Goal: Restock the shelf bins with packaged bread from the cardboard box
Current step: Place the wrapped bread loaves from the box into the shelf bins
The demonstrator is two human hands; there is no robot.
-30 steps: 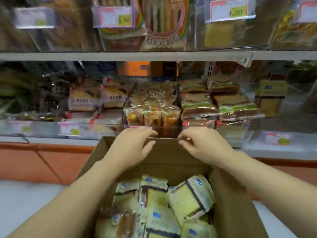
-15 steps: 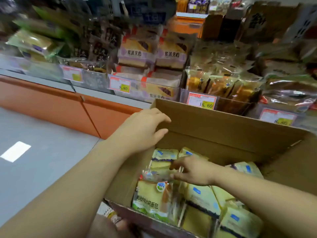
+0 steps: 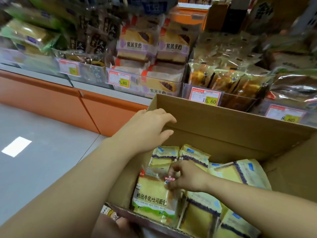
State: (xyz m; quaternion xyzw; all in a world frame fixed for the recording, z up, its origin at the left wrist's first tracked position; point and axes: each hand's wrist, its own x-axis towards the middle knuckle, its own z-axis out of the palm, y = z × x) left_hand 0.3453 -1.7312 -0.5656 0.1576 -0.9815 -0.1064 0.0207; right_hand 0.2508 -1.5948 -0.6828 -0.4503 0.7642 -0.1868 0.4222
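Head view: the right hand [image 3: 187,178] is down in the cardboard box [image 3: 231,122], fingertips pinching the top of a bread packet [image 3: 152,198] at the box's near left corner, beside the other packets [image 3: 240,172]. The left hand [image 3: 147,129] lies over the far left corner, fingers loose, gripping nothing. The shelf bins [image 3: 171,90] sit just behind.

The cardboard box [image 3: 223,121] is plain brown, and the packs [image 3: 202,208] filling it are pale yellow crossed by a dark purple stripe with small blue patches. The bread pack [image 3: 152,200] is clear over a yellow loaf, with a green-and-white band, dark lettering and a red tab. The price tags [image 3: 119,80] are white, red-edged, with a yellow patch; the sandwich packs [image 3: 173,47] behind them wear lilac labels, the shelf base [image 3: 42,98] is orange and the floor [image 3: 42,127] grey.
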